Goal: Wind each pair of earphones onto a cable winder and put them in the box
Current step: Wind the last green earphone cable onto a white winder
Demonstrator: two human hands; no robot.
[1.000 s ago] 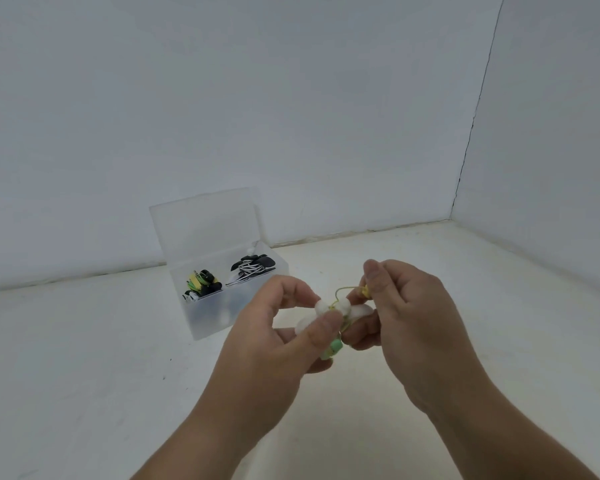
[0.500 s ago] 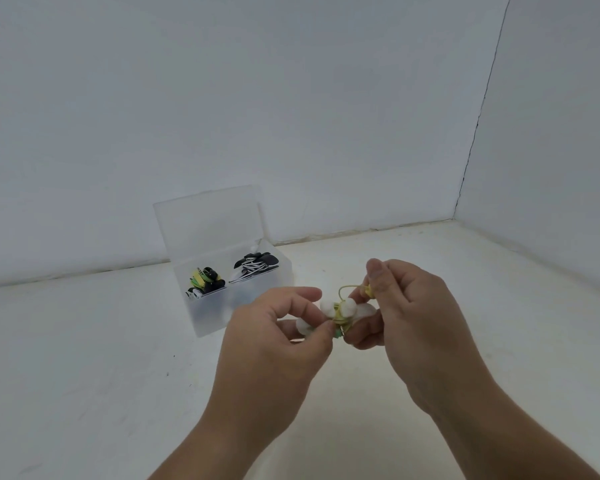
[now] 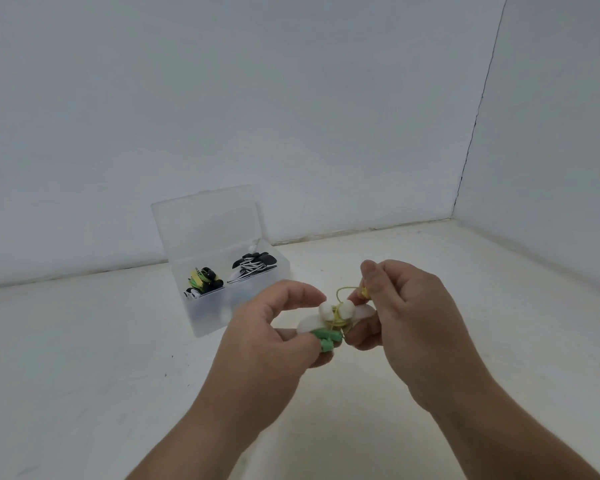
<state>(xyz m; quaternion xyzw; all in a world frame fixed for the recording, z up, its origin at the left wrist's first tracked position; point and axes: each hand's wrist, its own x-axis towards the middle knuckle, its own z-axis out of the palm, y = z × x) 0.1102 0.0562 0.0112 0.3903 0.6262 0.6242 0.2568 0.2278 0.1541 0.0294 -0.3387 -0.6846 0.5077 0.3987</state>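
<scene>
Pinched the white cable winder [image 3: 308, 325] with its green earphones [image 3: 326, 339] in the left hand [image 3: 271, 348], just right of the box [image 3: 205, 317]; nipped the yellow cable end [image 3: 363, 292] in the right hand [image 3: 409, 327]. Likely to spring loose off the winder if either pinch slackened.

No text, label, brand, number or sign can be read anywhere in the view.
</scene>
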